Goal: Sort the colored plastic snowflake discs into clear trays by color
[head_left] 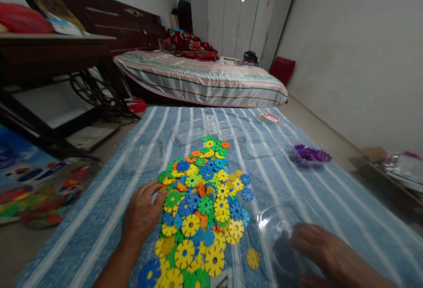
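Note:
My left hand (143,213) rests at the left edge of a heap of flat plastic snowflake discs (191,225) in yellow, green, blue and orange. Its fingers are loosely bent, thumb and forefinger a little apart, with the tips touching the edge discs. My right hand (317,252), blurred, is over the right side of a clear plastic tub (264,217). Its fingertips are not clear enough to show whether they grip anything. A dark bluish patch shows inside that tub. One loose yellow disc (253,258) lies between the heap and the tub.
Purple discs (310,153) fill another clear tub at the right. Further clear tubs (191,131) stand behind the heap, near a paper label (210,124). A red-and-white small box (270,117) lies at the far edge. Beyond are a bed (205,80) and a sewing-machine table (56,39).

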The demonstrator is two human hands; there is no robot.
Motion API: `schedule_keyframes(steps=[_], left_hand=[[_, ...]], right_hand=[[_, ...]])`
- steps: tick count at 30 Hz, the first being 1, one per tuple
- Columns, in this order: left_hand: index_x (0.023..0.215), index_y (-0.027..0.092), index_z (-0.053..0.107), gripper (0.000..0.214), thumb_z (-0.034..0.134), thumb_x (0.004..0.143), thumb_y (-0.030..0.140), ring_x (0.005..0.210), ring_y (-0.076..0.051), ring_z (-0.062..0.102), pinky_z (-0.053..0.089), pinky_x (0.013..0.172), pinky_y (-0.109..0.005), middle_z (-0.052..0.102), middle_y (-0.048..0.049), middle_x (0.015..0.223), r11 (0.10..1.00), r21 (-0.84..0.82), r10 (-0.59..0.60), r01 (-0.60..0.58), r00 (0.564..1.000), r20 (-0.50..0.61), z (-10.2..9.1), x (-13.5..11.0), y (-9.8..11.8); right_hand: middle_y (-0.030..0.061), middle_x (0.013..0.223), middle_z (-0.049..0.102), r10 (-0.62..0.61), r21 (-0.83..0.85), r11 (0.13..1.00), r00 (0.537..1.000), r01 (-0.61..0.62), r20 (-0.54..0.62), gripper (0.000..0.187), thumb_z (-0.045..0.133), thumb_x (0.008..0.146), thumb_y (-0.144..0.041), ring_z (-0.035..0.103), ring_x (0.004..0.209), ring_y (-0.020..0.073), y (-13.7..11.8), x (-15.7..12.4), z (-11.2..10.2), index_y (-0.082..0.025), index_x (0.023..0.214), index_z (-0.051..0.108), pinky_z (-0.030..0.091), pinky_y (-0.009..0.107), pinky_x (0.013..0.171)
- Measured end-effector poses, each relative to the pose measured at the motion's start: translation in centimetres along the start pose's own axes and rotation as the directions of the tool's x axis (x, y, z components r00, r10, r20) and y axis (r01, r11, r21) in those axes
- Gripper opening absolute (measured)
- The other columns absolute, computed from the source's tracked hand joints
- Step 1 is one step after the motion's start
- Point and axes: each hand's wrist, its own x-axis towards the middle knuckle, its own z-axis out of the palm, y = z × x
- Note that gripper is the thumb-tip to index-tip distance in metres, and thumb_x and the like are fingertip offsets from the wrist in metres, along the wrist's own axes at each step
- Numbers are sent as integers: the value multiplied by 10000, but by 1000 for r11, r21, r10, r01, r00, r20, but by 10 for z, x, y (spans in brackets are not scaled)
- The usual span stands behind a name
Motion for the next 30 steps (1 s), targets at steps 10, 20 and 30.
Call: schedule_keyframes(steps=[10, 20, 30], left_hand=[[847, 219, 666, 302, 484, 814, 458, 1068, -254, 670, 512, 1021, -387, 734, -110, 1097, 1000, -21, -17, 17, 1000, 11, 2, -2, -2], [824, 217, 674, 318, 463, 823, 456, 1037, -258, 681, 529, 987, -386, 739, -112, 1073, 1000, -1, -2, 2, 1000, -27, 2, -2, -2], [818, 206, 674, 316, 471, 818, 448, 1025, -265, 689, 544, 972, -396, 745, -114, 1058, 1000, -6, 6, -6, 999, -39, 6, -2, -8]], right_hand=[[-2, 698, 623, -38, -254, 967, 997, 18, -74, 220, 502, 883, -44, 554, 624, 138, 31, 10, 39, -207, 753, 571, 360, 262, 635], [36, 709, 659, 197, -364, 907, 977, -214, -85, 272, 446, 912, -56, 572, 648, 136, 66, 78, 16, -181, 740, 617, 304, 269, 624], [64, 853, 722, 381, -341, 866, 924, -366, -27, 276, 439, 963, -112, 653, 768, 160, 77, 114, 7, -177, 869, 690, 320, 264, 633]])
